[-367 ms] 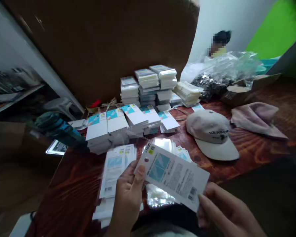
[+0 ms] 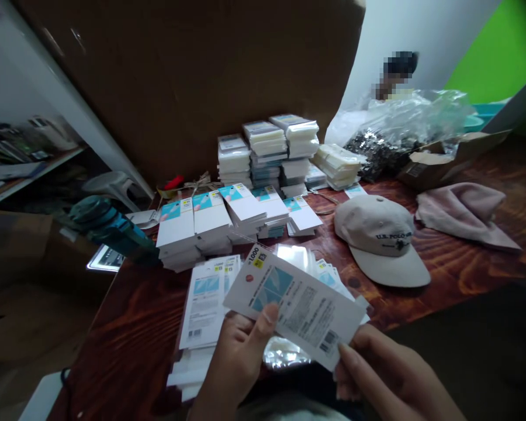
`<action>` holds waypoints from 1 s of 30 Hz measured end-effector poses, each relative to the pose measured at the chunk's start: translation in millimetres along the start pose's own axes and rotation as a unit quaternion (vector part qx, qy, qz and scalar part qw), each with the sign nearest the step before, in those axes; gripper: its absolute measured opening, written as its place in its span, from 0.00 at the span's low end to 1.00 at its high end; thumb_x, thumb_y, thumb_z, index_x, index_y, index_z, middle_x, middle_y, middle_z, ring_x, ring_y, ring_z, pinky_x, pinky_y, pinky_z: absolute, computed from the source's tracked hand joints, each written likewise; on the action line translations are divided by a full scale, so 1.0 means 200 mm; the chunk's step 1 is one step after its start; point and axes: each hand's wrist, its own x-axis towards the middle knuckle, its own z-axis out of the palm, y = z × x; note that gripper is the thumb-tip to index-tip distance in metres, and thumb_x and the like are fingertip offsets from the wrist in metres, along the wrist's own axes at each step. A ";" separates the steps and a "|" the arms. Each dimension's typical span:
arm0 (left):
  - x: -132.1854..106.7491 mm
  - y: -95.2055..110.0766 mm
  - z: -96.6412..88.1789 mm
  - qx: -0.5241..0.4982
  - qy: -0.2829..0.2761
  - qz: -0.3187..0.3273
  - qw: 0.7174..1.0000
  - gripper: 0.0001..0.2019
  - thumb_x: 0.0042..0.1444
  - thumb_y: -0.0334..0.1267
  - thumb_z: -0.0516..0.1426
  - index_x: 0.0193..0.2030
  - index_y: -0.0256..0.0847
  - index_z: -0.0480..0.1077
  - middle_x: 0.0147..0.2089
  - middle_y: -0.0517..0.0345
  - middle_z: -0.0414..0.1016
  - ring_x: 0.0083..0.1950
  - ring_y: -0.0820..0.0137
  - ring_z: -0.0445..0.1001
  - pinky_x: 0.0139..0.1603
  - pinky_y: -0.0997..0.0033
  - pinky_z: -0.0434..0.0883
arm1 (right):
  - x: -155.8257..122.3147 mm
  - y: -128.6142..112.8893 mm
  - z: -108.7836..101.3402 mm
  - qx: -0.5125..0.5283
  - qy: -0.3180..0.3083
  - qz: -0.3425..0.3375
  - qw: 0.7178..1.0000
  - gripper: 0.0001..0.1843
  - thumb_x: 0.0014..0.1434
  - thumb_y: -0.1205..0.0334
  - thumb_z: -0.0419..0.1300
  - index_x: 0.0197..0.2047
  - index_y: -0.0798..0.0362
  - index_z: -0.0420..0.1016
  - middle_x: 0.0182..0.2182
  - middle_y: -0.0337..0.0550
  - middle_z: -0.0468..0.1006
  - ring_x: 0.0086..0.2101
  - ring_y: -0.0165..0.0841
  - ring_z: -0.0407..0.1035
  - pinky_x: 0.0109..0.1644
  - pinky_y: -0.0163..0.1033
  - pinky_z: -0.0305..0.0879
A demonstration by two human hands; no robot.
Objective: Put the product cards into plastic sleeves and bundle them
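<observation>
A white printed card with a blue picture, a barcode and a "1000" mark is held tilted above the wooden table. My left hand pinches its lower middle edge, thumb on top. My right hand grips its barcode end with closed fingers. Beneath the card lie a fanned pile of similar cards and shiny clear plastic sleeves.
Stacks of packed white cards and taller piles stand by a big brown cardboard sheet. A beige cap, pink cloth, teal bottle and plastic bag of dark parts surround them. Another person sits behind.
The card has shifted slightly left and up in my hands; my left thumb has slid toward its middle. The view moved a little.
</observation>
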 end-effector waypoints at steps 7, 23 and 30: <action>-0.04 0.01 0.06 0.175 -0.041 -0.063 0.982 0.20 0.53 0.56 0.57 0.40 0.44 0.81 0.45 0.51 0.81 0.55 0.56 0.74 0.64 0.56 0.63 | 0.00 0.06 0.02 -0.086 0.077 -0.010 0.993 0.10 0.63 0.53 0.53 0.37 0.48 0.71 0.29 0.40 0.79 0.30 0.34 0.76 0.34 0.31 0.71; -0.06 -0.09 0.02 0.095 0.177 0.065 0.977 0.18 0.44 0.52 0.65 0.34 0.40 0.79 0.38 0.50 0.82 0.46 0.54 0.78 0.53 0.58 0.74 | 0.07 -0.02 0.13 -0.061 -0.016 -0.023 0.998 0.18 0.64 0.54 0.50 0.53 0.51 0.65 0.32 0.41 0.79 0.32 0.33 0.74 0.37 0.32 0.70; 0.02 -0.03 -0.34 0.101 0.281 0.065 0.952 0.30 0.46 0.52 0.65 0.55 0.45 0.67 0.42 0.54 0.80 0.39 0.62 0.80 0.35 0.69 0.77 | 0.09 0.19 0.07 -0.124 0.058 0.030 0.990 0.19 0.64 0.49 0.49 0.52 0.50 0.69 0.36 0.43 0.79 0.34 0.35 0.74 0.39 0.37 0.70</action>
